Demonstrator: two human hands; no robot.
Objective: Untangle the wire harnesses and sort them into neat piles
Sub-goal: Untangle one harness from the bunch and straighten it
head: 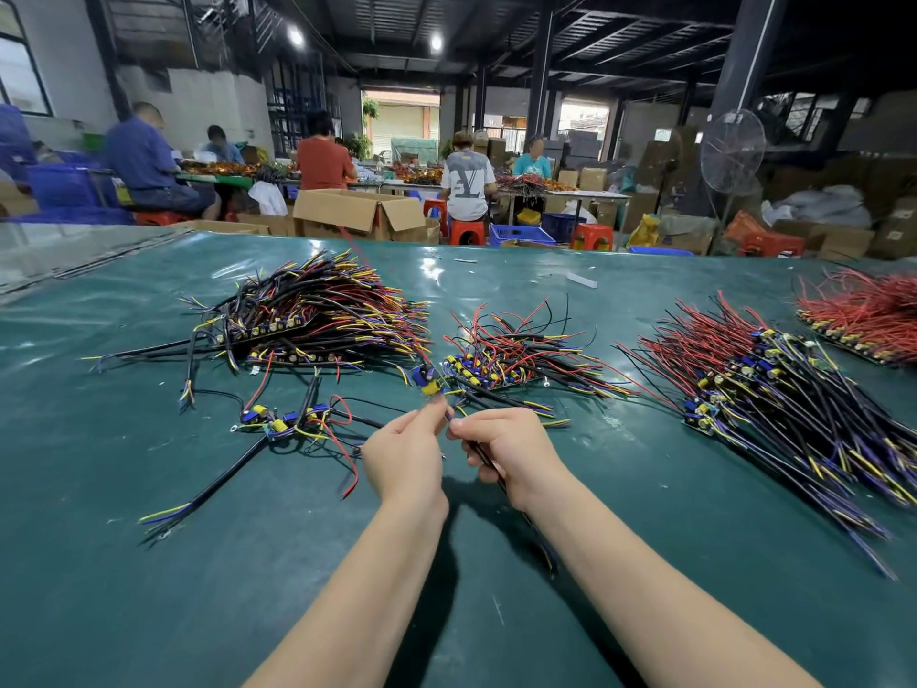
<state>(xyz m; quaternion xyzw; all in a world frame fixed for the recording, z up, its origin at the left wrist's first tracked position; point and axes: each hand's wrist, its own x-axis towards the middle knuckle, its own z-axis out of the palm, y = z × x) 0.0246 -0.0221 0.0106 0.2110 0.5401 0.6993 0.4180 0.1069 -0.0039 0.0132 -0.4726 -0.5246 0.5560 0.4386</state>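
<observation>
We reached both bare forearms forward over the green counter (149, 563), the hands close together near its middle. Our left grip (404, 456) pinched a wire harness (430, 384) just below its small board of blue and yellow parts, which stood above the fingertips. Our right grip (506, 449) was clenched round a black cable (496, 479) that trailed past the wrist toward us. Just beyond lay a small pile (516, 355). A bigger pile (317, 315) sat to the left and a long pile (774, 389) to the right.
</observation>
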